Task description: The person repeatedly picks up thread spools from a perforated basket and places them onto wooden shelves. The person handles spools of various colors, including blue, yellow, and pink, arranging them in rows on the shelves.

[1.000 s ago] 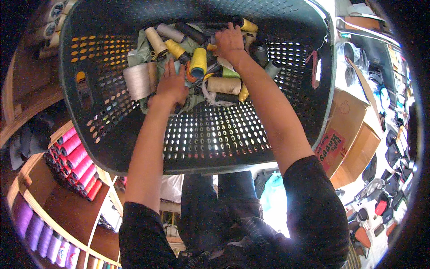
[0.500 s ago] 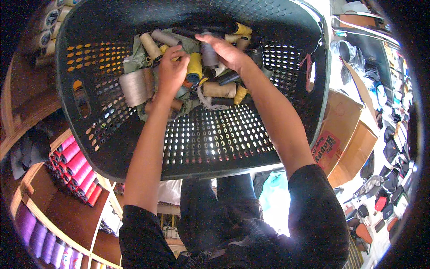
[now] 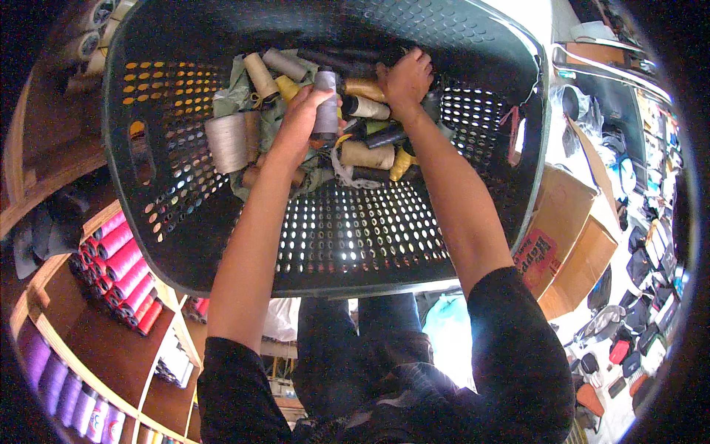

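Note:
My left hand is wrapped round a grey-lilac thread spool, holding it upright over the pile in a dark perforated plastic basket. At the pile's far right my right hand has its fingers curled down among dark spools; what they grip is hidden. Close by lie a gold spool and a cream spool. Nearer me are a beige spool and a yellow spool. A wide pale-beige spool lies at the left, on greenish plastic.
Wooden shelves on the left hold pink spools and purple spools. Right of the basket stands an open cardboard box. Beyond it, many small dark items cover a white surface.
The grey-lilac spool has passed from my right hand to my left and moved slightly left. My right hand has gone right, to the pile's far side.

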Tool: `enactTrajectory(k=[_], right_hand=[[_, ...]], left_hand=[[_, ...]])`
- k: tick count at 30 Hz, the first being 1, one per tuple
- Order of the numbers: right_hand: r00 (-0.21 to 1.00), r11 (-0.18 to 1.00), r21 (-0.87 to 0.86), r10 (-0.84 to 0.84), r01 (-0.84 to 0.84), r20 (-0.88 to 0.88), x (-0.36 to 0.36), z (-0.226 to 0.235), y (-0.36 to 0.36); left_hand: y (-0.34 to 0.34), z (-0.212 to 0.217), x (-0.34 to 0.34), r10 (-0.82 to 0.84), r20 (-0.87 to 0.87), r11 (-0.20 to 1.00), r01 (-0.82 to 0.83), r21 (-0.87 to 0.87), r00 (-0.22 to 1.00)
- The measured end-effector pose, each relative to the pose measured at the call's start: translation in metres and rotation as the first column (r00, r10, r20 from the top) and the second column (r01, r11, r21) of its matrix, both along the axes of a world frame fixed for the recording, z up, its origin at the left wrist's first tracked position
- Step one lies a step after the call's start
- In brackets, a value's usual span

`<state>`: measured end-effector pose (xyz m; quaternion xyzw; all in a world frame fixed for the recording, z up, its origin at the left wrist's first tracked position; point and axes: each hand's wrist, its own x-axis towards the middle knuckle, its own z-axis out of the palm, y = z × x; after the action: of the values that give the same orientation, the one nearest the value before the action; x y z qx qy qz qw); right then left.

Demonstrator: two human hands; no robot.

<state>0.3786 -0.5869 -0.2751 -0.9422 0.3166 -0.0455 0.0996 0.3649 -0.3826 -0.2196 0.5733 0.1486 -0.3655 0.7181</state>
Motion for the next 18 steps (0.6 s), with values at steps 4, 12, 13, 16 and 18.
enactTrajectory(k=[4,12,13,16,18], right_hand=[[0.985,0.979,-0.102,0.173,-0.174,-0.019,-0.001,-0.018,-0.027],[0.963,0.967,0.006,0.252,-0.254,0.091,-0.035,0.037,-0.012],[0.984,0.979,0.1,0.175,-0.178,0.035,-0.036,0.045,-0.012],[0.991,0.895,0.44,-0.019,0.075,-0.132,-0.05,0.058,-0.02],[0.988,0.309,0.942,-0.115,0.132,-0.1,-0.068,0.066,-0.026]], left_hand=[[0.012,-0.013,0.005,-0.013,-0.082,1.0,0.013,-0.005,0.997],[0.022,0.04,-0.021,0.154,0.081,0.979,-0.163,0.124,0.985],[0.022,0.043,-0.029,0.242,0.093,0.963,-0.25,0.097,0.966],[0.03,0.111,-0.055,0.315,0.078,0.949,-0.316,0.013,0.946],[0.038,0.136,-0.083,0.395,0.159,0.916,-0.401,0.005,0.905]])
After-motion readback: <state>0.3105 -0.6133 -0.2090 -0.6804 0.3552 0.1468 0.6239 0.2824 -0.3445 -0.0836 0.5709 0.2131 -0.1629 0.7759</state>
